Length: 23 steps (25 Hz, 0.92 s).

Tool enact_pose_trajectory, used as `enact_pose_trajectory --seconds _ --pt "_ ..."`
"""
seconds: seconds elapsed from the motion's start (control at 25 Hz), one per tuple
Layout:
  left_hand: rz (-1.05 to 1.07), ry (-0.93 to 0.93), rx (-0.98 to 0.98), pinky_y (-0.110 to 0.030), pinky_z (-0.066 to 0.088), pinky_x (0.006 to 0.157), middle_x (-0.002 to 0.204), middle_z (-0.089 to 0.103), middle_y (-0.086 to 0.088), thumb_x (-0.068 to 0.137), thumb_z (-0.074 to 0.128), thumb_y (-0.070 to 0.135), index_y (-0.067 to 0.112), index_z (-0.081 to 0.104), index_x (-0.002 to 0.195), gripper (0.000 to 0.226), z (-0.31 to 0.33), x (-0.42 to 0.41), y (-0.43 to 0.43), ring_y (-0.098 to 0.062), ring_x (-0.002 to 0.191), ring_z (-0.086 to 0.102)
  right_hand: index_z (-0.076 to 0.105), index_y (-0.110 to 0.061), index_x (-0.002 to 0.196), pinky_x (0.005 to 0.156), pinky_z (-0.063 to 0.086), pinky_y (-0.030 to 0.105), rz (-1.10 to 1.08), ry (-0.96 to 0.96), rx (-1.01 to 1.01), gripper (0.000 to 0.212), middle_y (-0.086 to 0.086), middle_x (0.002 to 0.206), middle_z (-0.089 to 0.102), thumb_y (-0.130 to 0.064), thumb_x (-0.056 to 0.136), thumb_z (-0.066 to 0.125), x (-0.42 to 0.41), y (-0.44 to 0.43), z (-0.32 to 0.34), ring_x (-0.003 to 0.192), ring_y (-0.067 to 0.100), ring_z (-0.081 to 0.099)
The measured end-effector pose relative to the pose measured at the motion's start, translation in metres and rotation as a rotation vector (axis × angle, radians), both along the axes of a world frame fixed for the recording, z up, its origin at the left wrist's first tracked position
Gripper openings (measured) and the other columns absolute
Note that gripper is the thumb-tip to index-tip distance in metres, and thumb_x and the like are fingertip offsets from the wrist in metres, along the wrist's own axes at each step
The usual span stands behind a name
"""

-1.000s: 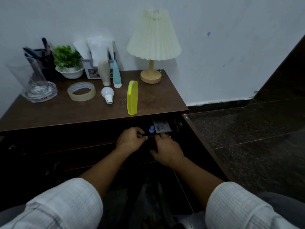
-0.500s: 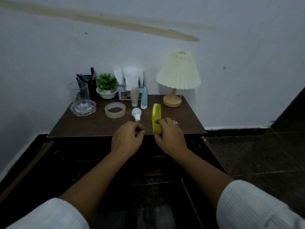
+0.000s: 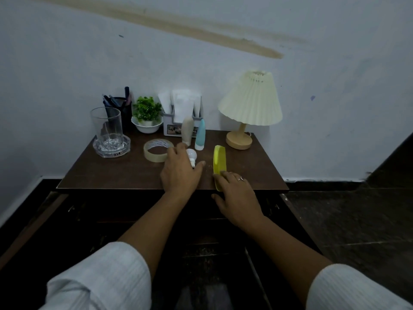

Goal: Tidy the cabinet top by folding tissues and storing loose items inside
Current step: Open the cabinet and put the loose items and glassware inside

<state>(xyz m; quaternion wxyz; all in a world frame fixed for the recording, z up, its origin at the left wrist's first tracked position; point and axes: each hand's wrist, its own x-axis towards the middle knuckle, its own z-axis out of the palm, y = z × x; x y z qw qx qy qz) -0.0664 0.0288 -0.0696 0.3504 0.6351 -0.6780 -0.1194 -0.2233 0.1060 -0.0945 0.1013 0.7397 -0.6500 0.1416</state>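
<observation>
Up on the cabinet top, both forearms reach forward from rolled white sleeves. The left hand lies palm down, fingers spread, with the bulb sitting between thumb and forefinger. So it straddles the bulb but hasn't closed on it; that hand is loose. The right hand sits at the front edge, fingertips laid over the near end of the yellow case, thumb hanging below the edge. Can't tell if it's actually gripping the case or just resting on it.

The case stands on its long side, running front to back, with its near end right at the front edge. The tape roll is just left of the left hand's fingers. Two tubes stand right behind the bulb. Bare wood shows at the front left and to the right of the case. Along the back sit a glass, a plant, a tissue holder and a lamp.
</observation>
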Motion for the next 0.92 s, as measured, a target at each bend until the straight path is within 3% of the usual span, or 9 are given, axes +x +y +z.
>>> enact_pose_trajectory --seconds 0.08,0.24,0.44,0.52,0.6,0.72,0.84,0.92 --pt "0.015 -0.048 0.027 -0.043 0.050 0.077 0.130 0.051 -0.010 0.084 0.071 0.049 0.020 0.045 0.134 0.064 -0.001 -0.004 -0.010 -0.034 0.113 0.060 0.054 -0.023 0.139 0.101 0.048 0.039 0.006 -0.011 -0.009 0.051 0.002 0.140 0.057 -0.040 0.091 0.063 -0.001 0.001 0.003 0.125 0.024 0.053" --pt "-0.008 -0.080 -0.007 -0.044 0.050 0.075 0.116 0.063 -0.007 0.090 0.062 0.033 0.022 0.053 0.123 0.035 -0.005 0.000 -0.015 -0.033 0.107 0.062 0.060 -0.023 0.134 0.091 0.051 0.039 0.033 -0.031 -0.053 0.041 0.001 0.131 0.063 -0.031 0.094 0.060 -0.004 0.007 0.005 0.113 0.024 0.057" --pt "-0.221 -0.084 -0.059 -0.041 0.053 0.083 0.118 0.066 -0.003 0.092 0.063 0.034 0.026 0.058 0.130 0.039 -0.010 0.012 0.014 -0.025 0.109 0.062 0.062 -0.020 0.134 0.092 0.053 0.036 0.053 -0.098 -0.088 0.038 0.001 0.135 0.061 -0.019 0.097 0.056 -0.006 0.036 0.003 0.115 0.022 0.060" --pt "-0.335 0.030 -0.053 -0.040 0.052 0.088 0.121 0.066 0.001 0.091 0.066 0.030 0.026 0.061 0.131 0.040 -0.010 0.018 0.033 -0.019 0.109 0.062 0.062 -0.021 0.135 0.092 0.054 0.030 0.041 -0.302 -0.086 0.037 -0.002 0.141 0.054 -0.016 0.098 0.057 -0.005 0.056 -0.001 0.116 0.015 0.058" --pt "-0.403 0.168 -0.024 -0.037 0.053 0.091 0.119 0.067 0.005 0.088 0.071 0.025 0.027 0.066 0.126 0.039 -0.011 0.025 0.050 -0.013 0.107 0.063 0.065 -0.022 0.130 0.093 0.051 0.019 -0.013 -0.659 -0.088 0.034 -0.009 0.140 0.048 -0.012 0.097 0.061 -0.002 0.073 -0.003 0.116 0.005 0.054" --pt "-0.417 0.356 0.108 -0.028 0.055 0.087 0.111 0.071 0.010 0.084 0.077 0.017 0.027 0.073 0.112 0.030 -0.013 0.037 0.074 -0.004 0.097 0.066 0.071 -0.015 0.120 0.086 0.047 0.008 -0.150 -1.199 -0.058 0.036 -0.008 0.129 0.055 -0.004 0.087 0.074 0.004 0.086 -0.002 0.113 0.007 0.060" --pt "-0.369 0.475 0.255 -0.032 0.060 0.079 0.099 0.074 0.008 0.082 0.080 0.016 0.028 0.074 0.101 0.024 -0.020 0.045 0.095 -0.011 0.086 0.070 0.068 -0.008 0.122 0.090 0.058 0.029 -0.219 -1.580 0.015 0.040 0.005 0.124 0.065 -0.002 0.083 0.077 0.007 0.093 -0.001 0.106 0.020 0.069" --pt "-0.333 0.491 0.303 -0.035 0.061 0.080 0.097 0.073 0.006 0.081 0.081 0.016 0.028 0.074 0.100 0.024 -0.025 0.048 0.104 -0.016 0.086 0.071 0.063 -0.004 0.121 0.081 0.062 0.037 -0.293 -1.759 0.045 0.034 0.015 0.115 0.068 0.006 0.088 0.068 0.004 0.096 -0.001 0.096 0.029 0.074"
